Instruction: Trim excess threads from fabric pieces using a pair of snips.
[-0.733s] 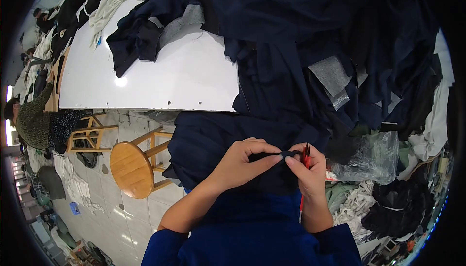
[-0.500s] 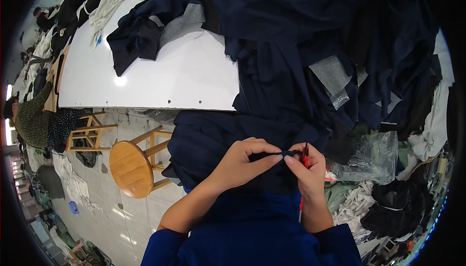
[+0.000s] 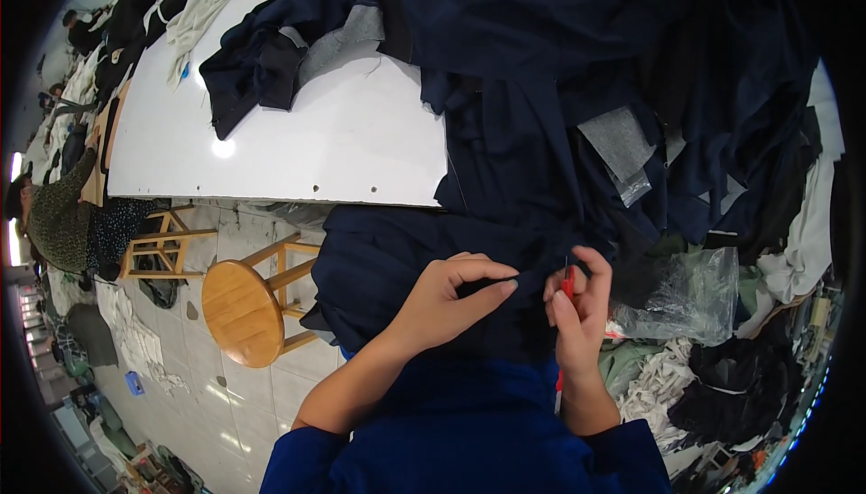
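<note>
Navy cloth lies across my lap and hangs from the table edge. My left hand is closed over it, with thumb and forefinger nearly together at a dark fold; the cloth blends into the shadow between the fingers. Just to its right, my right hand is raised, holding what look like red thread snips. Their dark narrow tip points away from me, and more red shows below the palm. The right thumb lies along the snips and the forefinger is lifted. A gap separates the two hands.
A white table bears a heap of navy pieces with grey backing. Wooden stools stand at left. A clear plastic bag and white scraps lie at right. A person works at far left.
My right hand has come away from the left fingertips, moving slightly right, and its fingers have loosened from the cloth while keeping the snips. The left hand has barely moved.
</note>
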The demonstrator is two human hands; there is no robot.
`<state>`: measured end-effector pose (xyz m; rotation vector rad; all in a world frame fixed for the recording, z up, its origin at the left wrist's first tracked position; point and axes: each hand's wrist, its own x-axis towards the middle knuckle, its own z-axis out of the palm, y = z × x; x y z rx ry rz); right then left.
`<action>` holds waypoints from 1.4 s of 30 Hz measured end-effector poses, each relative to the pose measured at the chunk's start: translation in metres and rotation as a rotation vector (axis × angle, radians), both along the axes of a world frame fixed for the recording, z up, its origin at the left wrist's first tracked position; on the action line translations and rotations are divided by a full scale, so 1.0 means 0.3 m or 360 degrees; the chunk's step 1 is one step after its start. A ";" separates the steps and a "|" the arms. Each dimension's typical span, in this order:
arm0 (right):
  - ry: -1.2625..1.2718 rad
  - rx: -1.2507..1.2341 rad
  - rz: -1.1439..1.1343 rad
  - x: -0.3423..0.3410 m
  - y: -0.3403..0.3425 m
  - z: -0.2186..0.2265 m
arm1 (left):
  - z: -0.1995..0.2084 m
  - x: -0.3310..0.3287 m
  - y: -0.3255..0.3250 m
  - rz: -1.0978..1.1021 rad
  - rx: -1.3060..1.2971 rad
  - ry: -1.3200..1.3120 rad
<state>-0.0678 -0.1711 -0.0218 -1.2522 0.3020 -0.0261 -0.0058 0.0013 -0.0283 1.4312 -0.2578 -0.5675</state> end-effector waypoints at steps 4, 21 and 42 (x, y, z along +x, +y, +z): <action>-0.0334 -0.0795 0.0117 -0.030 -0.004 -0.009 | 0.009 0.010 0.009 0.0061 0.0008 -0.0038; -0.0494 -0.1204 0.0081 0.001 0.012 0.008 | 0.019 0.005 0.006 0.0089 0.0177 -0.0281; 0.0079 -0.0202 0.0380 0.084 -0.030 0.006 | 0.039 -0.004 0.020 -0.0160 -0.0194 -0.0085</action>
